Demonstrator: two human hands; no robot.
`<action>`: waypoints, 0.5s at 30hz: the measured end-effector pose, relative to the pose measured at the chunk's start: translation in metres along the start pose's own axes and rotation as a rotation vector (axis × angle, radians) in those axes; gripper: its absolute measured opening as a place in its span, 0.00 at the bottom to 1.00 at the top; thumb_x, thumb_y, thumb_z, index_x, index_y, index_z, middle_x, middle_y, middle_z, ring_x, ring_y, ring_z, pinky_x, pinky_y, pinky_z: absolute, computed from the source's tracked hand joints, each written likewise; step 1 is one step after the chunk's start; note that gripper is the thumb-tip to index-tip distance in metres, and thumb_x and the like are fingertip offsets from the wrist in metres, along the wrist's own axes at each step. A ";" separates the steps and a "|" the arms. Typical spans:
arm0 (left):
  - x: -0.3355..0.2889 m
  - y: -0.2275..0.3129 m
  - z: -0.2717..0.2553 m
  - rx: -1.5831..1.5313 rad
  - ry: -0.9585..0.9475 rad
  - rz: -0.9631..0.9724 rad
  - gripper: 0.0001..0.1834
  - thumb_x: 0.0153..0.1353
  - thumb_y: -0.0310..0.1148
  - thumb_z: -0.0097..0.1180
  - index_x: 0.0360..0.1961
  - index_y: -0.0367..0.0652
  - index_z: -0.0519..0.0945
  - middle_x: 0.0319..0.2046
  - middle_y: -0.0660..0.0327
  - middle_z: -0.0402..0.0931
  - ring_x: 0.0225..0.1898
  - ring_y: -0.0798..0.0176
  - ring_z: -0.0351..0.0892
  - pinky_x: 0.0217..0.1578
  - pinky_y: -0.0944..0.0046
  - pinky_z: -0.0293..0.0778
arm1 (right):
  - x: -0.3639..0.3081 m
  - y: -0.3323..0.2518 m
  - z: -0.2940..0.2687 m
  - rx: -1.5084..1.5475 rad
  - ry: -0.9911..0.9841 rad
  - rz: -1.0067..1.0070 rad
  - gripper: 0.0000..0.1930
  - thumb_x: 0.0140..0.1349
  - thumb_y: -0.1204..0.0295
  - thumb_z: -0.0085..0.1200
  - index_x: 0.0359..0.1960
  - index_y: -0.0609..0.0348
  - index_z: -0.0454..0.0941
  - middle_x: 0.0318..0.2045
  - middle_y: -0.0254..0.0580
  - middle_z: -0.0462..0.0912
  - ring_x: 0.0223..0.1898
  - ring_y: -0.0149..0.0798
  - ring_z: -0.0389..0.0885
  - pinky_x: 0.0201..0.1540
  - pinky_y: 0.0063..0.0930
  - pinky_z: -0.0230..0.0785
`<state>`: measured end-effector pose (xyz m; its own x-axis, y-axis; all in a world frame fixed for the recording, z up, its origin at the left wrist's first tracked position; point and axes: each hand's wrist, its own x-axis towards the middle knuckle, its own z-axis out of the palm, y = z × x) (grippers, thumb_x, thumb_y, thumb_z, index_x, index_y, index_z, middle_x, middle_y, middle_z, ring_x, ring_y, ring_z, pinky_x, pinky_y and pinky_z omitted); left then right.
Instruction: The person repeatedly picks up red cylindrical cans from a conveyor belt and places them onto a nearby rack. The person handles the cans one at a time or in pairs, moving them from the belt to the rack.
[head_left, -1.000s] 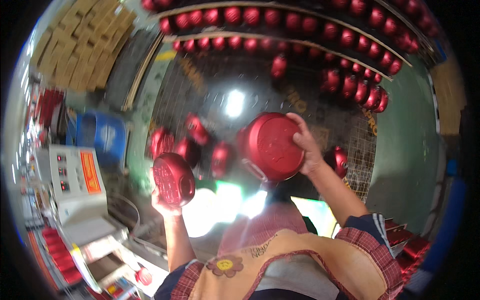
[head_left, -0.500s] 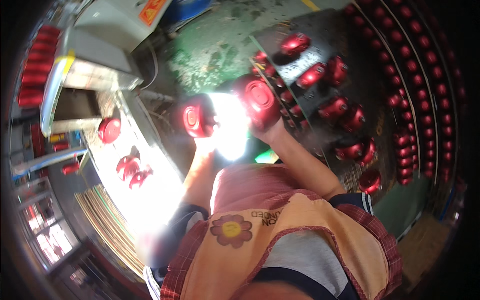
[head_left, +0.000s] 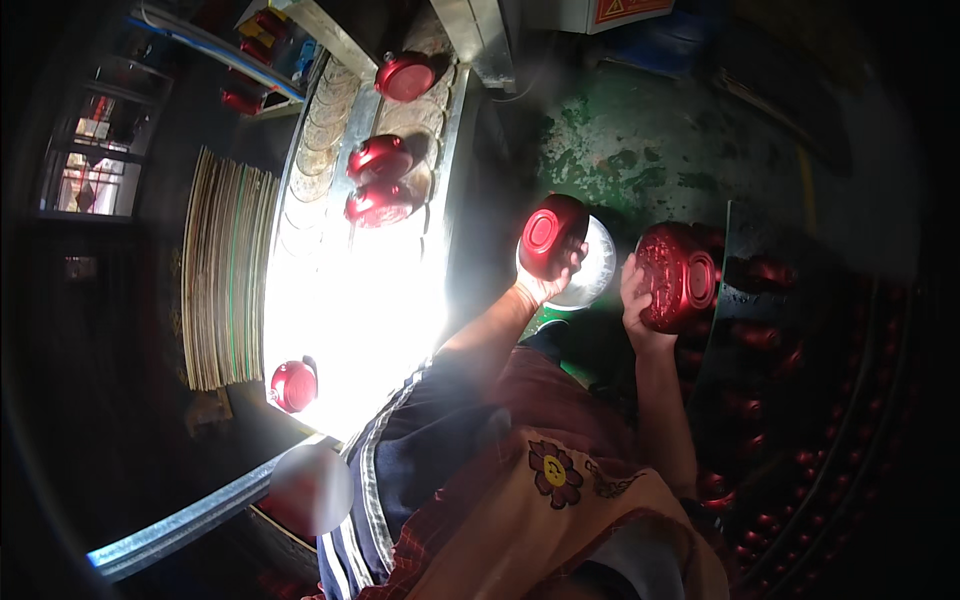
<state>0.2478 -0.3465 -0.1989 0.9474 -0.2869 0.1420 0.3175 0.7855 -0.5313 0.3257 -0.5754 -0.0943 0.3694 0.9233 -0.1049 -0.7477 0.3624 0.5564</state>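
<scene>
My left hand (head_left: 541, 284) is closed around a red, rounded metal vessel (head_left: 553, 232), its oval-ringed base turned up toward me. In my right hand (head_left: 638, 308) is a second red metal vessel (head_left: 680, 272), also base up, with shiny spots like drops on its side. The two vessels are held apart, above the floor in front of me. Behind the left one shows a pale, bright round disc (head_left: 598, 262); I cannot make out what it is. Both thumbs and some fingers are partly hidden by the vessels.
To the left runs a long metal bench (head_left: 455, 150), glaring with light, carrying several red vessels (head_left: 405, 76). A stack of thin boards (head_left: 225, 270) stands beyond it. On the right, a glass-like edge (head_left: 722, 290) borders dim rows of more red vessels (head_left: 760, 335). The floor (head_left: 610, 150) is worn green.
The view has turned left, so the bench now lies nearer the middle and the rows of vessels sit at the right rim. Both hands still hold their vessels, now farther apart.
</scene>
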 end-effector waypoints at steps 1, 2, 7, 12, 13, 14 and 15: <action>-0.004 -0.003 -0.001 0.055 0.072 0.066 0.39 0.61 0.61 0.51 0.60 0.38 0.72 0.59 0.42 0.68 0.51 0.45 0.77 0.45 0.41 0.81 | -0.006 0.000 -0.002 -0.005 -0.007 0.008 0.36 0.56 0.51 0.63 0.67 0.43 0.69 0.69 0.39 0.63 0.63 0.38 0.69 0.52 0.36 0.71; -0.009 -0.006 -0.001 0.110 0.132 0.125 0.39 0.61 0.61 0.51 0.62 0.39 0.71 0.58 0.42 0.69 0.48 0.46 0.79 0.40 0.44 0.83 | -0.014 -0.001 -0.006 -0.008 -0.023 0.013 0.36 0.56 0.51 0.63 0.67 0.42 0.68 0.69 0.38 0.63 0.63 0.38 0.69 0.52 0.36 0.71; -0.061 -0.038 0.021 0.317 -0.021 0.153 0.34 0.67 0.55 0.48 0.64 0.40 0.70 0.59 0.40 0.71 0.55 0.43 0.77 0.49 0.42 0.81 | -0.065 -0.019 -0.050 -0.085 -0.053 0.037 0.36 0.60 0.52 0.60 0.69 0.45 0.65 0.71 0.41 0.60 0.66 0.41 0.66 0.59 0.42 0.69; -0.183 -0.104 0.090 1.194 0.602 0.867 0.31 0.68 0.42 0.54 0.69 0.42 0.65 0.64 0.51 0.70 0.64 0.50 0.70 0.65 0.48 0.67 | -0.106 -0.009 -0.091 -0.640 -0.027 -0.311 0.30 0.69 0.58 0.49 0.70 0.57 0.62 0.70 0.48 0.64 0.69 0.50 0.63 0.70 0.47 0.59; -0.210 -0.109 0.107 1.317 0.704 0.913 0.32 0.67 0.39 0.55 0.71 0.42 0.63 0.64 0.52 0.69 0.64 0.51 0.70 0.65 0.51 0.66 | -0.107 -0.002 -0.094 -0.772 -0.022 -0.399 0.28 0.71 0.59 0.44 0.70 0.57 0.62 0.69 0.48 0.64 0.69 0.50 0.64 0.70 0.48 0.58; -0.235 -0.111 0.123 1.489 0.801 0.940 0.35 0.66 0.36 0.58 0.72 0.44 0.62 0.64 0.54 0.70 0.63 0.56 0.71 0.66 0.55 0.65 | -0.106 0.008 -0.095 -0.820 0.111 -0.491 0.26 0.74 0.61 0.39 0.70 0.57 0.62 0.69 0.48 0.65 0.69 0.50 0.64 0.71 0.49 0.57; -0.258 -0.115 0.135 1.642 0.932 0.965 0.37 0.64 0.33 0.62 0.73 0.45 0.61 0.64 0.56 0.70 0.61 0.60 0.72 0.66 0.59 0.64 | -0.098 0.017 -0.094 -0.928 0.065 -0.509 0.26 0.73 0.62 0.42 0.70 0.57 0.60 0.67 0.48 0.67 0.68 0.49 0.66 0.70 0.48 0.58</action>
<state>-0.0274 -0.2886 -0.0619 0.6643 0.6886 -0.2907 0.0899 0.3125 0.9456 0.2250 -0.6477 -0.1525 0.7479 0.6305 -0.2075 -0.6517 0.6380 -0.4102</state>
